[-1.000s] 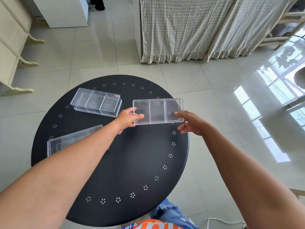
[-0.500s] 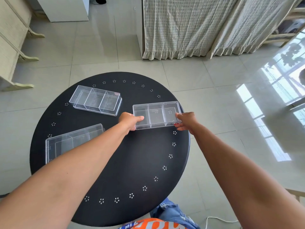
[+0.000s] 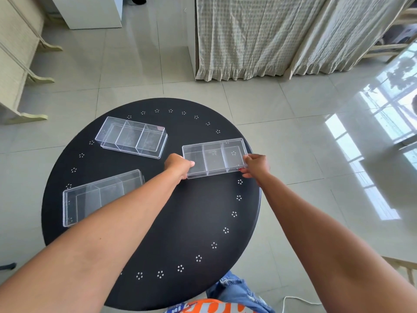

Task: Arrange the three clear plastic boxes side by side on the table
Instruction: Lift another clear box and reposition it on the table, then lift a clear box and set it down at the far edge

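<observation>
Three clear plastic boxes with three compartments each lie on a round black table (image 3: 171,222). One box (image 3: 214,157) sits flat near the table's right edge, held at both short ends: my left hand (image 3: 178,164) grips its left end and my right hand (image 3: 255,164) pinches its right end. A second box (image 3: 132,137) rests at the back left, angled. A third box (image 3: 94,196) lies at the front left, and my left forearm hides part of it.
The table stands on a pale tiled floor. A checked curtain (image 3: 259,35) hangs beyond the table. A white cabinet (image 3: 90,12) stands at the back left and pale wooden furniture (image 3: 15,64) along the left. A white cable (image 3: 295,300) lies on the floor near my legs.
The box in my hands was raised and tilted toward me a second ago. It has come down and now lies flat on the table's right side, still held at both ends.
</observation>
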